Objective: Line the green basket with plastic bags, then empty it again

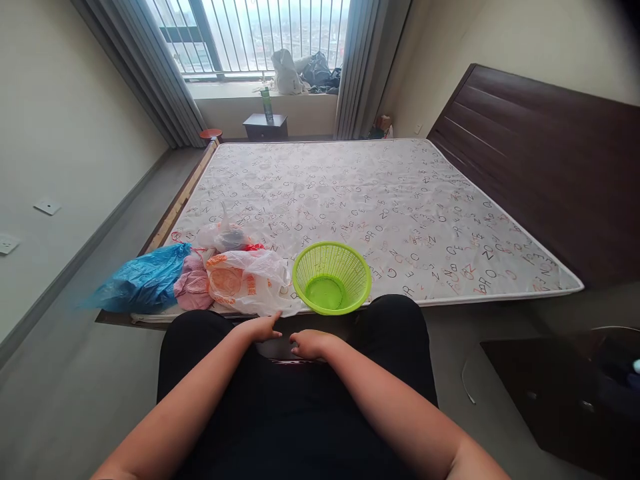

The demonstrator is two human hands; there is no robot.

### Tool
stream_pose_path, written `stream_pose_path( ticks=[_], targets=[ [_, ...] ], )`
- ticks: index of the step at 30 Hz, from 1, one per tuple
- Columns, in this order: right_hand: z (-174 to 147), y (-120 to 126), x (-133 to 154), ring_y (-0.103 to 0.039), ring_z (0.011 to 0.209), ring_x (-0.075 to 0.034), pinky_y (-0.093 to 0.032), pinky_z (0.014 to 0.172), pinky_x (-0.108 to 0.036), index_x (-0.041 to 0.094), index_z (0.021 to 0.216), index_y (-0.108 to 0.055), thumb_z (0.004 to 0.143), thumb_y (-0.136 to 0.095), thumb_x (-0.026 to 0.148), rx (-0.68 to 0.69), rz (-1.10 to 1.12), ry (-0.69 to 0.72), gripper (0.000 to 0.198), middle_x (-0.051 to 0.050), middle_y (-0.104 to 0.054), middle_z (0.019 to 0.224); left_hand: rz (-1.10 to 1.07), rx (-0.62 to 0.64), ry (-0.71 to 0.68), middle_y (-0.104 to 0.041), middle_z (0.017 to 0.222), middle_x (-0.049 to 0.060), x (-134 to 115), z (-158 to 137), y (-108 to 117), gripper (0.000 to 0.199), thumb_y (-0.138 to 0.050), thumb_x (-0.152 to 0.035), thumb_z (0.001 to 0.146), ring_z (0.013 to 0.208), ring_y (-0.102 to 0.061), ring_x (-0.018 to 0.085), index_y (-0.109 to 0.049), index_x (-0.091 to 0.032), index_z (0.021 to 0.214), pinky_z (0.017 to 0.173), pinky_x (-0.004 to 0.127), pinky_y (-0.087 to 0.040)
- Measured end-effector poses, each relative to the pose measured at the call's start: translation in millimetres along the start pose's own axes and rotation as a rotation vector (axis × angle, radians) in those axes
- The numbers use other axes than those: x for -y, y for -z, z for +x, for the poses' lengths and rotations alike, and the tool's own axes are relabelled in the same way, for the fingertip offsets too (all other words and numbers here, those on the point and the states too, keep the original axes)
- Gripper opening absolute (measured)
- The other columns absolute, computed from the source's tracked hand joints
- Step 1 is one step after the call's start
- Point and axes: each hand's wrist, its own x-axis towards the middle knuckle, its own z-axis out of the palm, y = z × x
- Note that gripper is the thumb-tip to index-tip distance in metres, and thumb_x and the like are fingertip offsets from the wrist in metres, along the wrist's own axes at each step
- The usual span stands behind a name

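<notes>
My left hand [263,329] is held low between my knees, just below the edge of a white plastic bag [245,280] with orange print. Its index finger and thumb are apart, with nothing visible between them. Facing it, my right hand [310,344] is loosely curved, its fingertips slightly apart and holding nothing I can see. An apparently empty bright green plastic basket [331,248] rests on the mattress edge, beyond my right hand. Left of the printed bag lie a pink cloth bundle [193,283] and a blue plastic bag [145,277]. Behind it is a clear bag [223,237] with dark contents.
A letter-patterned mattress [320,193] stretches ahead to a dark headboard [545,147] at right. A nightstand [255,127] with a green bottle [267,105] stands beyond. Bags [287,72] sit on the windowsill. A dark cabinet [555,393] is at lower right, near a white cable [465,383].
</notes>
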Motion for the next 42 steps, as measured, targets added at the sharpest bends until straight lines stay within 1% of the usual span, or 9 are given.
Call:
stream_pose_path(
  ticks=[3,7,11,14,17,23,27,35,42],
  targets=[
    [-4.1,1.5,-1.7,-0.071,0.116,-0.035,-0.056,0.093,-0.043,0.022,0.134,-0.068,0.094,-0.066,0.035,0.001,0.004,-0.018,0.042,-0.015,-0.074,0.125,0.027,0.019,0.011,-0.070,0.133,0.024,4.8,9.6,-8.3,0.096,-0.069,-0.044,0.082,0.127,-0.065,0.041,-0.032,-0.012,0.165,0.101,0.044,-0.047],
    [-10.5,4.0,-1.2,-0.067,0.125,-0.038,-0.054,0.098,-0.046,0.019,0.140,-0.064,0.098,-0.062,0.037,0.016,-0.010,-0.034,0.046,-0.019,-0.069,0.137,0.023,-0.055,0.024,-0.060,0.147,0.026,9.5,20.8,0.2,0.089,-0.061,-0.040,0.088,0.139,-0.056,0.039,-0.029,-0.007,0.165,0.110,0.043,-0.042],
    [-14.4,4.5,0.0,-0.066,0.128,-0.035,-0.053,0.101,-0.043,0.020,0.140,-0.064,0.098,-0.063,0.037,0.018,-0.033,-0.045,0.046,-0.017,-0.068,0.139,0.016,-0.063,0.055,-0.063,0.144,0.025,6.6,22.5,0.9,0.089,-0.063,-0.038,0.087,0.135,-0.059,0.039,-0.029,-0.009,0.165,0.108,0.043,-0.042],
    [-16.7,5.6,1.5,-0.067,0.127,-0.034,-0.054,0.100,-0.041,0.021,0.140,-0.064,0.098,-0.062,0.038,0.026,-0.043,-0.054,0.046,-0.016,-0.068,0.139,0.022,-0.013,0.052,-0.071,0.133,0.020,0.4,19.6,-4.2,0.089,-0.064,-0.038,0.088,0.125,-0.066,0.035,-0.029,-0.012,0.165,0.102,0.039,-0.046],
    [-18.7,8.0,3.2,-0.065,0.129,-0.035,-0.053,0.102,-0.043,0.019,0.142,-0.063,0.099,-0.060,0.037,0.044,-0.045,-0.048,0.047,-0.017,-0.067,0.140,0.040,0.028,0.050,-0.073,0.129,0.017,-4.7,17.7,-7.0,0.087,-0.064,-0.039,0.090,0.121,-0.068,0.033,-0.029,-0.013,0.165,0.100,0.035,-0.046],
    [-16.8,8.9,2.9,-0.065,0.128,-0.035,-0.053,0.101,-0.043,0.020,0.141,-0.064,0.098,-0.061,0.038,0.032,-0.044,-0.047,0.046,-0.017,-0.067,0.139,0.078,0.054,0.056,-0.056,0.153,0.022,-3.0,19.5,-5.2,0.086,-0.062,-0.038,0.093,0.138,-0.057,0.035,-0.026,-0.011,0.166,0.109,0.037,-0.042],
    [-13.2,6.6,1.7,-0.065,0.129,-0.034,-0.053,0.102,-0.041,0.021,0.142,-0.063,0.099,-0.061,0.039,0.037,-0.057,-0.048,0.047,-0.016,-0.067,0.140,0.093,0.072,0.050,-0.046,0.161,0.022,0.2,21.4,-5.4,0.085,-0.063,-0.038,0.094,0.146,-0.050,0.034,-0.026,-0.012,0.166,0.113,0.037,-0.039],
    [-9.6,4.0,0.4,-0.065,0.128,-0.034,-0.053,0.101,-0.042,0.020,0.142,-0.062,0.099,-0.060,0.039,0.055,-0.073,-0.045,0.047,-0.016,-0.068,0.139,0.114,0.077,0.054,-0.051,0.157,0.020,1.5,23.9,-5.3,0.081,-0.062,-0.039,0.095,0.145,-0.051,0.034,-0.028,-0.015,0.165,0.112,0.038,-0.041],
    [-9.3,3.2,-0.4,-0.067,0.126,-0.034,-0.054,0.100,-0.041,0.021,0.139,-0.065,0.098,-0.062,0.039,0.039,-0.070,-0.044,0.044,-0.016,-0.069,0.137,0.119,0.081,0.051,-0.050,0.158,0.021,1.2,23.3,-5.0,0.082,-0.061,-0.039,0.095,0.143,-0.053,0.035,-0.029,-0.014,0.166,0.113,0.039,-0.041]
  ],
)
